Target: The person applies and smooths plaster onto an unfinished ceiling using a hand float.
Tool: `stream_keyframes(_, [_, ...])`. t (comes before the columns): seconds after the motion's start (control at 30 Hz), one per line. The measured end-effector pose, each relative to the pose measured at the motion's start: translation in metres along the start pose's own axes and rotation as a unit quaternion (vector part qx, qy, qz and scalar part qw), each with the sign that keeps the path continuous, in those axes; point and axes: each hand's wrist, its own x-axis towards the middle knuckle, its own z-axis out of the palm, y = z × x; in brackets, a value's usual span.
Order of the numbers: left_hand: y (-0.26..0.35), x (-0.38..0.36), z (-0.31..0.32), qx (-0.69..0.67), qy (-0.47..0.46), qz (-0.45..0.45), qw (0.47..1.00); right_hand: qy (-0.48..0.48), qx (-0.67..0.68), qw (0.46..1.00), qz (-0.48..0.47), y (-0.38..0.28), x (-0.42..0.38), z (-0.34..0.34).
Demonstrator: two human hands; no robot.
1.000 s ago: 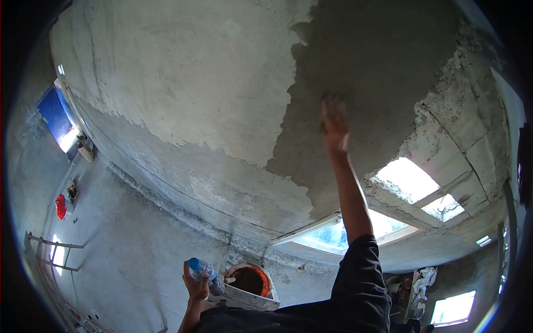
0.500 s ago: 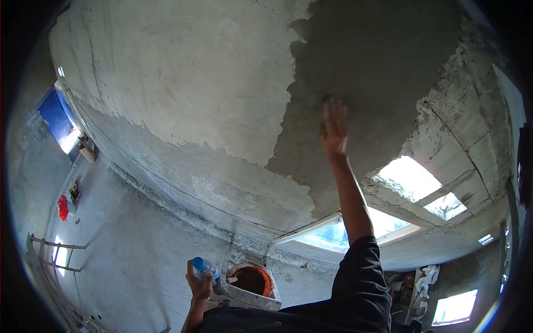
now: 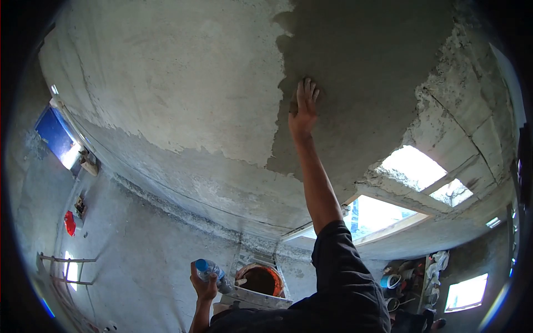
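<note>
My right hand (image 3: 303, 109) lies against the dark, damp patch of plaster (image 3: 366, 72) on the wall, fingers stretched upward, close to its ragged left edge. Lighter, drier plaster (image 3: 183, 77) borders that patch. Low in the view, my left hand (image 3: 205, 286) is wrapped round a clear plastic bottle (image 3: 217, 275) with a blue cap, held tilted. Just right of the bottle is a bucket with an orange rim (image 3: 277, 279) and dark contents. A pale handle-like piece (image 3: 240, 282) shows at the bucket's left rim.
A framed window opening (image 3: 383, 213) lies below my right arm. Broken openings (image 3: 413, 166) pierce the wall at right. Several buckets (image 3: 391, 281) and clutter stand at lower right. A ladder-like frame (image 3: 66, 260) and a red item (image 3: 69, 223) are at left.
My right hand has moved left and a little upward across the damp plaster, toward its edge. The view has shifted slightly. My left hand keeps hold of the bottle.
</note>
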Motion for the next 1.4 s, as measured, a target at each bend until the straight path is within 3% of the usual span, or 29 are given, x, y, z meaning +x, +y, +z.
stream_keyframes(0.13, [-0.005,0.001,0.009,-0.007,0.136,0.074,0.988,0.028,-0.004,0.999,-0.034,-0.001,0.001,-0.048])
stream_keyframes(0.2, [-0.003,0.002,0.008,-0.011,0.117,0.060,0.991,0.095,-0.042,0.994,0.023,-0.005,0.012,-0.067])
stream_keyframes(0.33, [-0.012,0.010,-0.002,0.011,0.022,0.063,0.998,0.079,-0.055,0.993,0.066,0.006,0.013,-0.034])
stream_keyframes(0.43, [0.007,0.015,0.007,0.018,0.028,0.071,0.997,0.079,-0.030,0.991,0.101,-0.009,0.013,-0.012])
stream_keyframes(0.5, [0.005,0.015,0.004,0.016,0.006,0.063,0.998,-0.040,0.051,0.997,0.032,-0.016,0.004,-0.014])
stream_keyframes(0.53, [0.004,0.019,0.005,0.007,-0.011,0.065,0.998,-0.038,0.050,0.998,0.031,-0.016,0.003,-0.020])
stream_keyframes(0.63, [0.012,0.016,0.007,-0.017,0.003,0.067,0.998,0.042,0.011,0.999,-0.027,-0.012,0.010,-0.038])
stream_keyframes(0.7, [0.011,0.011,0.005,-0.012,0.020,0.062,0.998,0.146,-0.058,0.986,0.047,-0.010,0.017,-0.047])
stream_keyframes(0.73, [0.011,0.009,0.005,-0.010,0.035,0.056,0.998,0.146,-0.058,0.986,0.047,-0.006,0.018,-0.041])
stream_keyframes(0.83, [0.014,0.008,0.003,-0.005,0.026,0.053,0.998,0.112,-0.104,0.988,0.040,0.000,0.007,-0.018])
stream_keyframes(0.9, [0.014,0.008,0.003,-0.001,0.025,0.051,0.998,-0.085,0.018,0.994,0.072,-0.015,-0.013,-0.010])
stream_keyframes(0.93, [0.014,0.008,0.002,0.004,0.022,0.049,0.999,-0.085,0.015,0.994,0.074,-0.014,-0.021,-0.016])
stream_keyframes(1.0, [0.010,0.008,0.000,0.000,0.026,0.053,0.998,0.002,0.023,1.000,-0.019,-0.010,-0.021,-0.024])
stream_keyframes(1.03, [0.008,0.006,-0.001,-0.002,0.029,0.051,0.998,0.004,0.025,1.000,-0.019,-0.006,-0.016,-0.030])
stream_keyframes(1.1, [0.000,0.002,0.000,-0.002,0.067,0.058,0.996,0.106,-0.078,0.991,0.034,-0.009,0.004,-0.052])
stream_keyframes(1.13, [-0.002,-0.002,-0.001,-0.002,0.104,0.061,0.993,0.104,-0.079,0.991,0.037,-0.005,0.005,-0.050])
stream_keyframes(1.23, [0.004,-0.001,-0.009,-0.020,0.035,0.026,0.999,0.142,-0.071,0.984,0.083,0.011,0.002,-0.033])
stream_keyframes(1.3, [-0.009,-0.002,-0.020,-0.009,-0.012,-0.013,1.000,-0.057,-0.035,0.998,0.007,0.009,-0.023,-0.022])
stream_keyframes(1.33, [-0.016,-0.003,-0.020,0.001,-0.056,-0.052,0.997,-0.057,-0.038,0.998,0.004,0.007,-0.028,-0.023])
stream_keyframes(1.4, [-0.023,-0.008,-0.020,0.003,-0.049,-0.051,0.997,-0.158,0.072,0.984,-0.048,-0.011,-0.027,-0.034])
